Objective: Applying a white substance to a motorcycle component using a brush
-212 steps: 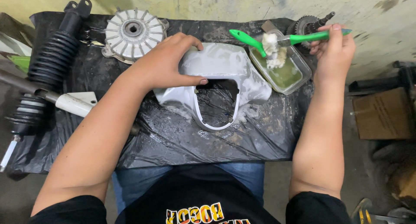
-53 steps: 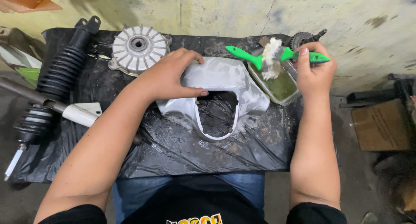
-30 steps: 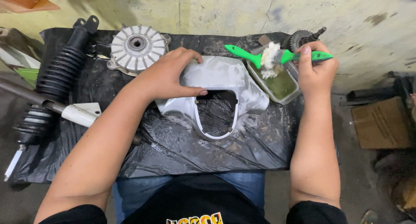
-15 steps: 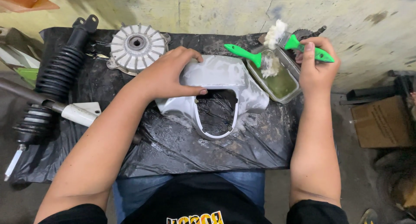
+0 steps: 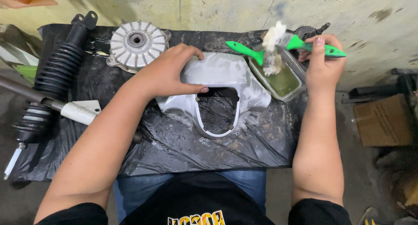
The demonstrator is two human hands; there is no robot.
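Covering the workbench, a black plastic sheet (image 5: 174,151) carries a grey plastic cover (image 5: 226,77), pinned near its middle by the left hand (image 5: 170,72) with fingers curled over the top edge. Right of it stands a clear tub (image 5: 285,79) of yellowish liquid. Above the tub, the right hand (image 5: 322,61) grips a green-handled brush (image 5: 300,43), bristles raised; a second green brush (image 5: 246,51) rests on the rim.

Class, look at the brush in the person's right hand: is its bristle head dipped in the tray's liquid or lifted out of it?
Lifted out. The right hand holds the green-handled brush with its white bristles raised above the greenish liquid in the clear tray.
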